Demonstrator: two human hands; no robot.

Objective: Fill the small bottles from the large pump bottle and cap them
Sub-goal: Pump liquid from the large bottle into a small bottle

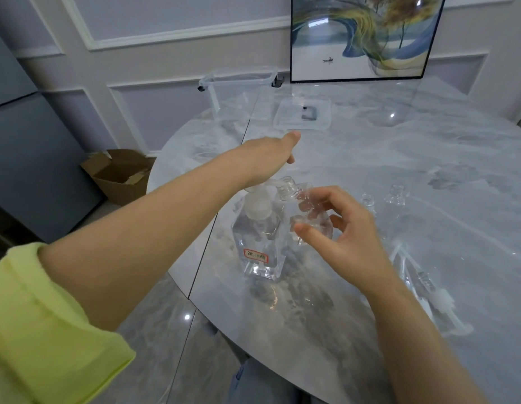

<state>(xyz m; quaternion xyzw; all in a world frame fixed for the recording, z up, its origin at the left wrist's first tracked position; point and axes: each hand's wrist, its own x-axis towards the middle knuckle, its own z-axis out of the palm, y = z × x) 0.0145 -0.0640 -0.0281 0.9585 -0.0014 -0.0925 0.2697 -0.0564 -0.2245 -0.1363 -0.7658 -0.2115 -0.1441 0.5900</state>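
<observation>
Small bottle point(300, 205) (clear, uncapped) tilts in the right hand point(349, 240), fingers curled round it beside the large pump bottle point(259, 243) on the table point(399, 158). Left hand point(270, 156) presses the pump, fingers straight.

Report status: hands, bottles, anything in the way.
Left hand pressing on pump bottle. Right hand holds uncapped small bottle tilted at the pump. Two more small bottles stand behind on the table. Nothing blocking.
</observation>
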